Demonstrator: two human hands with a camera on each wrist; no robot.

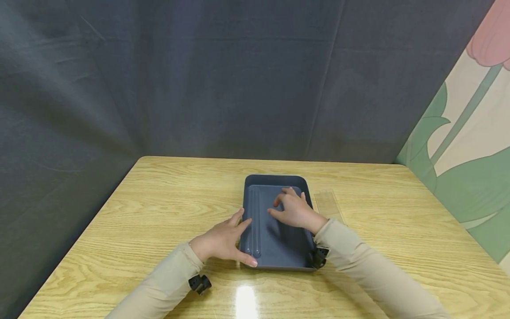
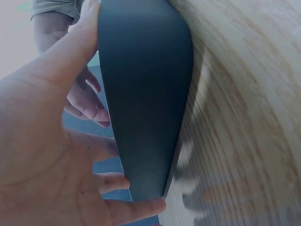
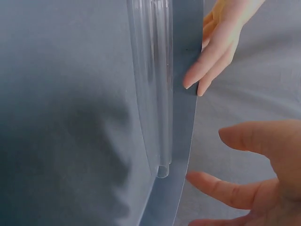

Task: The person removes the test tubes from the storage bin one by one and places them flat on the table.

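Observation:
A dark blue-grey rectangular tray (image 1: 279, 261) rests on the wooden table, its long sides running away from me. Inside, along its left wall, two clear test tubes (image 1: 256, 221) lie side by side; their lengths also show in the right wrist view. My left hand (image 1: 225, 239) is at the tray's left wall, fingers spread, with fingertips over the rim and the thumb by the near left corner. Above the middle of the tray hovers my right hand (image 1: 292, 210), its fingers loosely bent with nothing between them, right of the tubes.
A flat clear plastic piece (image 1: 328, 204) lies on the table right of the tray, partly hidden by the right forearm. Dark cloth (image 1: 239, 79) hangs behind the table and along its left side. A flower-patterned panel (image 1: 474, 146) borders the right side.

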